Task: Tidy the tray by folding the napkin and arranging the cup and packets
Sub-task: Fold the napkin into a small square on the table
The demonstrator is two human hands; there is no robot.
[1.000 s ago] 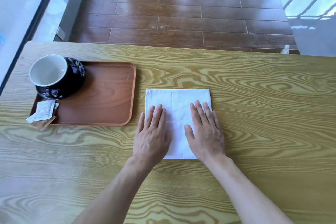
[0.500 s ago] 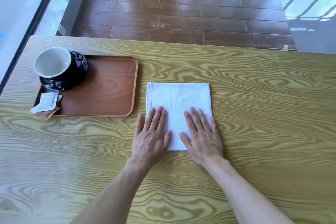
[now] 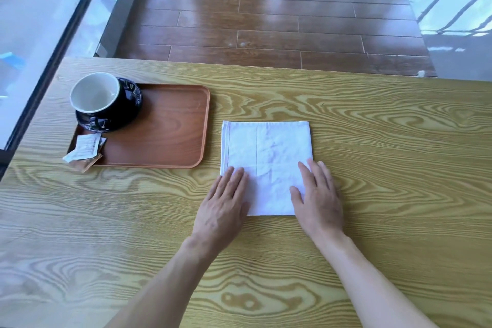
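While the head camera looks down over the wooden table [image 3: 372,141], the white napkin [image 3: 269,157] lies flat on the tabletop as a folded square, just beside the right edge of the brown tray [image 3: 170,130] and apart from it. The left hand [image 3: 222,212] lies palm down at the napkin's near left corner, fingers straight and close together, their tips on the cloth and the heel of the hand on bare wood. The right hand [image 3: 318,200] mirrors it at the near right corner, fingers flat and stretched forward, the thumb lying on the cloth and the outer fingers along the right edge. Neither hand grips anything; both simply press flat. Creases cross the napkin, one running away from the person, one running side to side.

Over on the tray, the cup [image 3: 94,93], white inside and dark outside, sits on a dark saucer [image 3: 127,112] in the far left corner. At the near left corner lie the packets [image 3: 85,150]: white ones on top of a brown one, overhanging the rim onto the table. Beyond the table's far edge runs a wooden plank floor [image 3: 266,21], glass to the left.
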